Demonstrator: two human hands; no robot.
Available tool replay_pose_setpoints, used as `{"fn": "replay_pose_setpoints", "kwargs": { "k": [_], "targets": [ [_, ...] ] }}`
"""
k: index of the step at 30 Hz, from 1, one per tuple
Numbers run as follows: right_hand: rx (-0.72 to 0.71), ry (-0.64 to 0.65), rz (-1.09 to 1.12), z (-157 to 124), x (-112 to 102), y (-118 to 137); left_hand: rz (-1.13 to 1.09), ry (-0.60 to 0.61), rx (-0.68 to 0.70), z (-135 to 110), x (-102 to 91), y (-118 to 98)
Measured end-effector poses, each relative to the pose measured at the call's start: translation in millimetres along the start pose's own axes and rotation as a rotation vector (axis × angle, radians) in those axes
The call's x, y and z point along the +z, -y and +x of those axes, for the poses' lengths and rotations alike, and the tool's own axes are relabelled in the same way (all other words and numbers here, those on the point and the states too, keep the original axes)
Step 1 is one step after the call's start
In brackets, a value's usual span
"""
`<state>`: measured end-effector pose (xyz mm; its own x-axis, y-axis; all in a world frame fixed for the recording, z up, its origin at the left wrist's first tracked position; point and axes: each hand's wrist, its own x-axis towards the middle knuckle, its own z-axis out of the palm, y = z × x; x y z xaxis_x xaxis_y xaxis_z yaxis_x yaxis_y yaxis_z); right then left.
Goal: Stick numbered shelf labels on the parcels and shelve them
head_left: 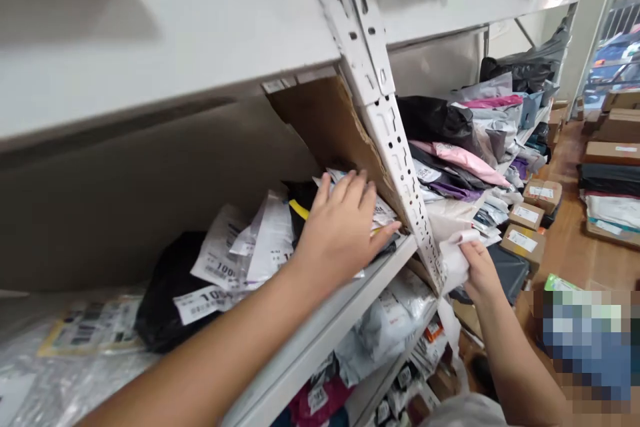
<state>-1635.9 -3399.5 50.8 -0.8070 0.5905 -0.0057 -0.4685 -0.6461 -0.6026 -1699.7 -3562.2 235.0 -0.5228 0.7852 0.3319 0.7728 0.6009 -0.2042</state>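
My left hand lies palm down on a stack of labelled parcels at the right end of the middle shelf, its fingers stretched out. Those parcels are partly covered by the hand. My right hand pinches a white paper strip just right of the metal upright; its tail hangs down below the hand. To the left of my left hand, white labels stick up from the packages beside a black plastic parcel.
A perforated white upright divides the shelves, with a cardboard sheet leaning beside it. Bagged parcels fill the neighbouring bay. Boxes stand on the wooden floor. More bags lie on the shelf below.
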Motion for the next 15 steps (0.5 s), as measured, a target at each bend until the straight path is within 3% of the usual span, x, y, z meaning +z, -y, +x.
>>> {"fn": "replay_pose_setpoints", "kwargs": {
  "k": [2,4,6,8,10,13,15],
  "targets": [
    [-0.057,-0.058,0.004,-5,5,4,-0.355,-0.034,0.003,-27,9.5,-32],
    [-0.118,-0.029,-0.035,-13,6,9,-0.715,0.01,-0.119,-51,36.3,-66],
    [-0.177,0.038,-0.083,-23,4,17,-0.996,0.106,-0.222,-67,82.4,-91],
    [-0.191,0.13,-0.125,-31,-2,29,-1.244,0.365,-0.229,-78,142.9,-103],
    [-0.169,0.186,-0.133,-38,-14,47,-1.319,0.605,-0.205,-92,207.4,-104],
    [-0.177,0.133,-0.05,-57,-45,90,-1.231,0.709,-0.259,-127,289.2,-99],
    [-0.306,0.02,0.037,-81,-78,124,-1.174,0.8,-0.261,-160,326.8,-98]
  ]
}}
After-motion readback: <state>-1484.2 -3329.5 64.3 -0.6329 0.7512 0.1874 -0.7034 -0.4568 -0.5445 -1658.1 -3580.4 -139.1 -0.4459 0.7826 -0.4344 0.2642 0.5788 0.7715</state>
